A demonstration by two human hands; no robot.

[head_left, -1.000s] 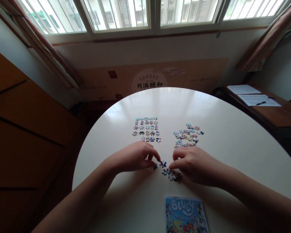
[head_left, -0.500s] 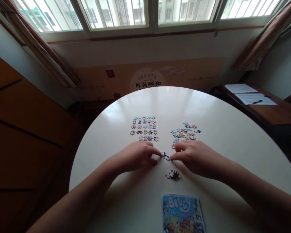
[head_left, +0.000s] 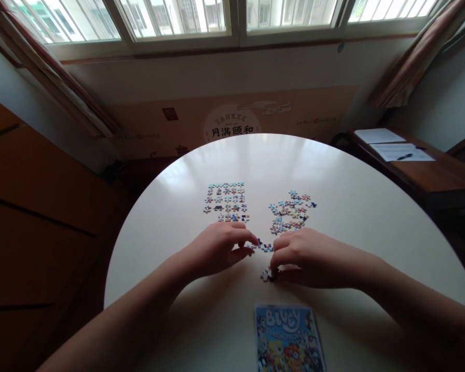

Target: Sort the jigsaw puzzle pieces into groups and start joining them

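My left hand (head_left: 225, 249) rests low over the table, thumb and index finger curled in around a small jigsaw puzzle piece (head_left: 250, 248). Just right of those fingertips lies a short strip of dark blue and white puzzle pieces (head_left: 267, 247). My right hand (head_left: 304, 258) has its fingers bent down onto a small heap of grey and dark puzzle pieces (head_left: 265, 276), pinching at its right side; the fingertips partly cover that spot. Beyond my left hand, loose pieces lie in neat rows (head_left: 228, 199). A scattered pile of colourful pieces (head_left: 290, 212) sits beyond my right hand.
A picture card lettered "BLUEY" (head_left: 289, 336) lies near the front of the round white table (head_left: 170, 206). At the right, a wooden side table (head_left: 449, 170) carries papers (head_left: 399, 152) and a pen. A windowed wall with curtains stands behind.
My right hand has moved from the strip down toward me, onto the small heap. My left index finger has drawn back from the strip to the piece by my thumb. The view shifted slightly.
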